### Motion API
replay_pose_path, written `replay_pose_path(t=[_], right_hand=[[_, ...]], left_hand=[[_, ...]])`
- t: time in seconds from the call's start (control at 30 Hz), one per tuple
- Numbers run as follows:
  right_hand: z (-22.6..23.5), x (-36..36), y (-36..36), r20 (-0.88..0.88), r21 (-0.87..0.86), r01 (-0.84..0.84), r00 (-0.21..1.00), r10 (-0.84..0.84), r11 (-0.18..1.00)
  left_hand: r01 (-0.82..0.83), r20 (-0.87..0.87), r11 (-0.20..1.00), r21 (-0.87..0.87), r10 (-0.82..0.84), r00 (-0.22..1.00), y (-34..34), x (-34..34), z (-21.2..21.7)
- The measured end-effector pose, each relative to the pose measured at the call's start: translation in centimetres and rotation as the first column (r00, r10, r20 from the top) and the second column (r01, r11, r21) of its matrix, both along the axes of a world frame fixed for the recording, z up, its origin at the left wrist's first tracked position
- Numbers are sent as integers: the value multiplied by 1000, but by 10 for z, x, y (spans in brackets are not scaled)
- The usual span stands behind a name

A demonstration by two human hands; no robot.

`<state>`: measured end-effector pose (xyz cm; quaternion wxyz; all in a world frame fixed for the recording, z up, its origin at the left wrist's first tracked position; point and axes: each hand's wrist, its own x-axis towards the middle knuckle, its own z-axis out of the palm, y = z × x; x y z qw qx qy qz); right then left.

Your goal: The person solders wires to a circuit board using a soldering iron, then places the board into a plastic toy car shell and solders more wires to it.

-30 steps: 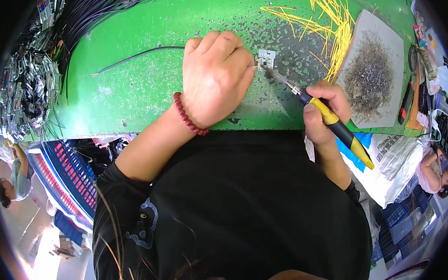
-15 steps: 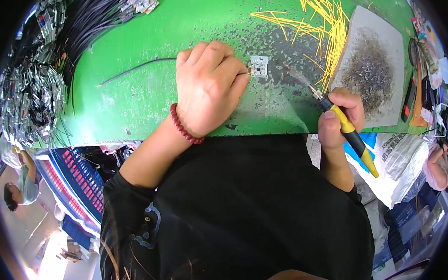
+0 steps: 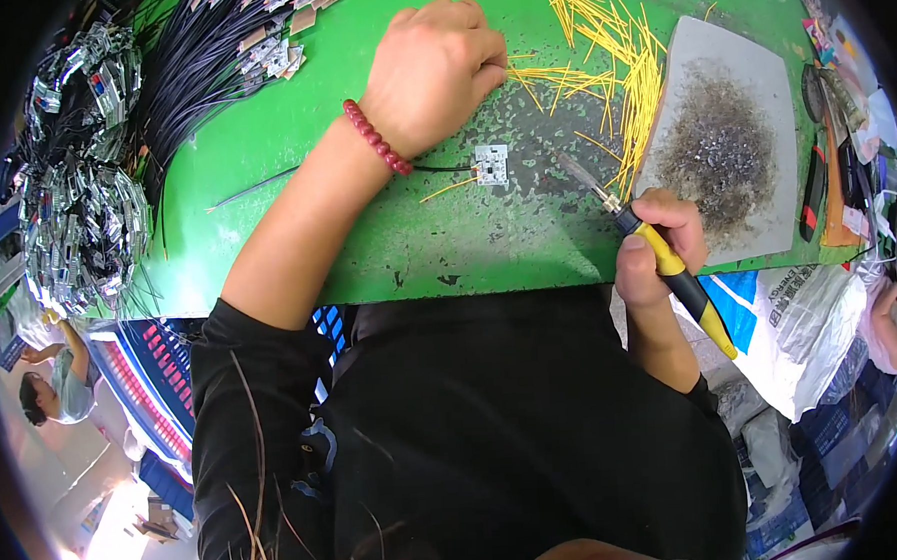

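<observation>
Here, a small white square circuit board lies flat on the green worktop, and every other place is best told from it. Up and to the left of the board, the left hand is curled loosely, knuckles up, at the near end of the heap of thin yellow wire pieces; whether anything is pinched under its fingers cannot be told. To the right of the board and nearer the table edge, the right hand is closed firmly around a soldering iron with a yellow and black handle, whose metal tip is aimed toward the board but held apart from it. A thin black wire and a short yellow one are seen at the board's left edge. Further right of the board, a grey slab strewn with dark solder scraps is laid. Far left of it, a bundle of black cables is piled. The board is judged light, stiff and rather fragile, likely to slide if nudged, and is best held by its bare edges, away from the wire joints.
</observation>
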<state>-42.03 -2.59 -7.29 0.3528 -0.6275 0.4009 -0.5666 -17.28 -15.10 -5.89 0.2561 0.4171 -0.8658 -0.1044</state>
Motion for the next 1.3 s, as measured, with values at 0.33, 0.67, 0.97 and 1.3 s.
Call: replay_pose_path(t=[0.33,0.67,0.97,1.3], right_hand=[[-1,1,-1,14,25,-7,1000,6,1000],[-1,6,-1,3,14,29,1000,-29,999],[2,6,3,-18,-24,-7,1000,6,1000],[0,16,8,14,91,-76,997,75,993]], left_hand=[[-134,72,987,-91,141,987,26,11,20],[-247,-42,968,38,248,968,37,36,24],[-190,-192,974,126,212,958,79,36,26],[-264,-140,964,-13,260,955,112,10,0]])
